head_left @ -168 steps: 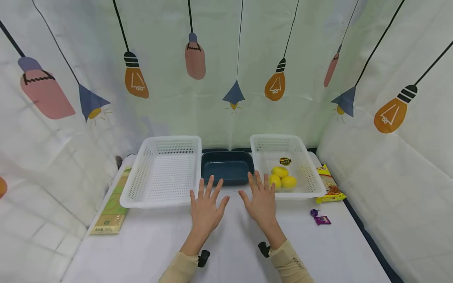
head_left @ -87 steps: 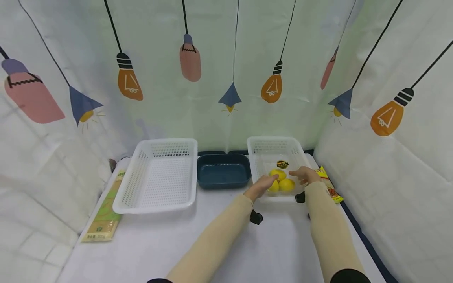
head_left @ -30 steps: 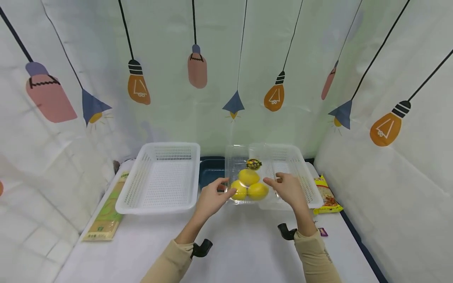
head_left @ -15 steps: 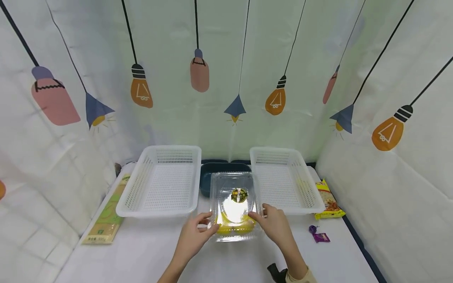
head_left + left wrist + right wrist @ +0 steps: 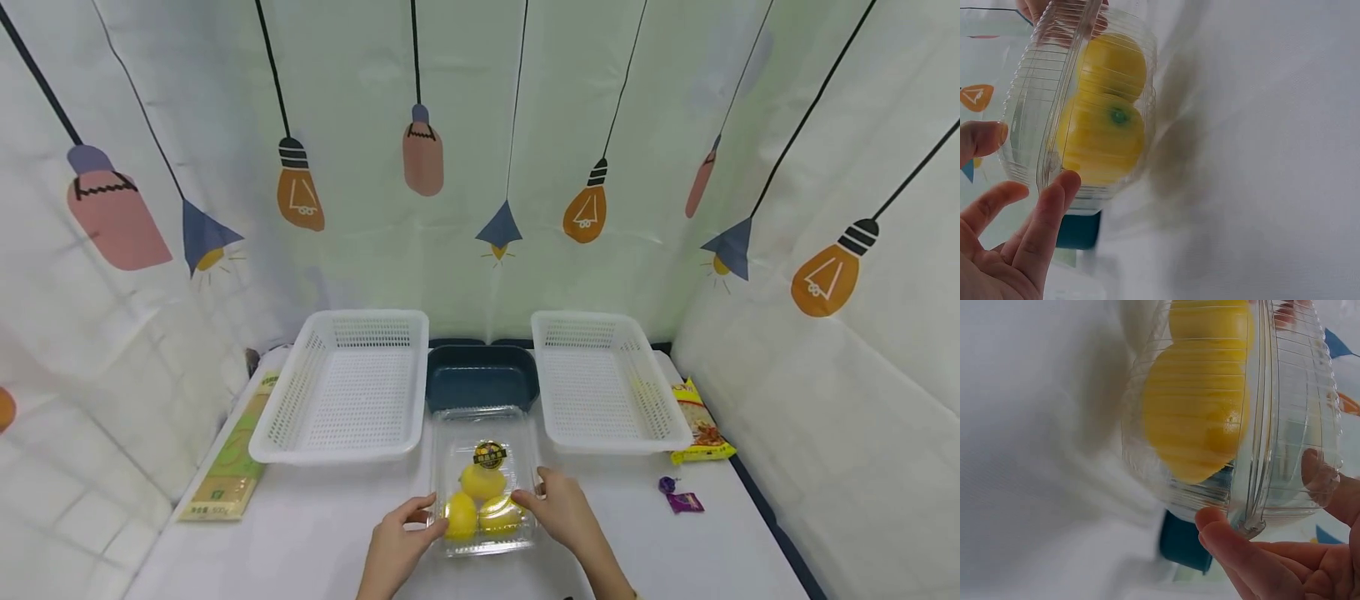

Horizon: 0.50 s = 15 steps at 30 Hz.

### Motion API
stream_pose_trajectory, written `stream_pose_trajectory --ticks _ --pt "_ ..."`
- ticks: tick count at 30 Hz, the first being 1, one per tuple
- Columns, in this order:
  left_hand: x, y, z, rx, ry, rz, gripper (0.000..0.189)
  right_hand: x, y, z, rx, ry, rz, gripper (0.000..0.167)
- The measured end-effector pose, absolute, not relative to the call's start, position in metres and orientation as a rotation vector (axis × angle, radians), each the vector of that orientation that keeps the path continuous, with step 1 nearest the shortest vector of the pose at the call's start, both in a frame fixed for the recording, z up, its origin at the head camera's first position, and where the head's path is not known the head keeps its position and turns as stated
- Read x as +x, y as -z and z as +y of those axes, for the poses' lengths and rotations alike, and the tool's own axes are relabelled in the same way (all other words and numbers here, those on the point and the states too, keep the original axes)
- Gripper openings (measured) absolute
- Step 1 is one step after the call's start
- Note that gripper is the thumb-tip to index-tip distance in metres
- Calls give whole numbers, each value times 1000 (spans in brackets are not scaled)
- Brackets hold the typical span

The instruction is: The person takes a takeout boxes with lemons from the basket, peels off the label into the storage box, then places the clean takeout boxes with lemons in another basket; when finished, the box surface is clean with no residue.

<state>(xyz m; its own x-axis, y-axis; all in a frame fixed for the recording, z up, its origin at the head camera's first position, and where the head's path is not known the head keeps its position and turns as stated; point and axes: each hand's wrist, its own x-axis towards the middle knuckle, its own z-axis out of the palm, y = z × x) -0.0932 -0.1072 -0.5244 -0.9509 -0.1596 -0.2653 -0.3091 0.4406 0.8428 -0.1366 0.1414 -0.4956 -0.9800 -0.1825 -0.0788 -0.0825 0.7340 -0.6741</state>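
A clear plastic clamshell box [image 5: 457, 433] with a round black-and-gold sticker stands before me, its lid down over three lemons [image 5: 482, 481]. My left hand [image 5: 397, 537] pinches its left side, thumb on the lid and fingertips at the rim. On the opposite side, my right hand [image 5: 566, 512] holds it the same way. Through the ribbed wall, a lemon [image 5: 1100, 137] shows a green stem spot in the left wrist view. Shadows fall on the white cloth beneath the box. In the right wrist view, the right fingers [image 5: 1241, 550] press under the rim.
A dark blue dish [image 5: 483, 379] sits just behind the box. White perforated baskets flank it, one left [image 5: 345, 400] and one right [image 5: 600, 383]. A green-and-gold packet [image 5: 232, 458] lies far left; a yellow snack bag [image 5: 702, 425] and purple-wrapped sweets [image 5: 684, 502] lie right.
Both hands have taken the lemon box out of the right basket, carried it left past the dish, and brought it nearer to me in front of the dish.
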Motion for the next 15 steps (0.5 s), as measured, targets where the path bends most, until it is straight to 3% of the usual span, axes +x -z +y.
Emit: stream_pose_trajectory --ticks 15 --pt "-94 536 -105 -404 -1539 2570 52 -142 514 136 -63 1003 2708 74"
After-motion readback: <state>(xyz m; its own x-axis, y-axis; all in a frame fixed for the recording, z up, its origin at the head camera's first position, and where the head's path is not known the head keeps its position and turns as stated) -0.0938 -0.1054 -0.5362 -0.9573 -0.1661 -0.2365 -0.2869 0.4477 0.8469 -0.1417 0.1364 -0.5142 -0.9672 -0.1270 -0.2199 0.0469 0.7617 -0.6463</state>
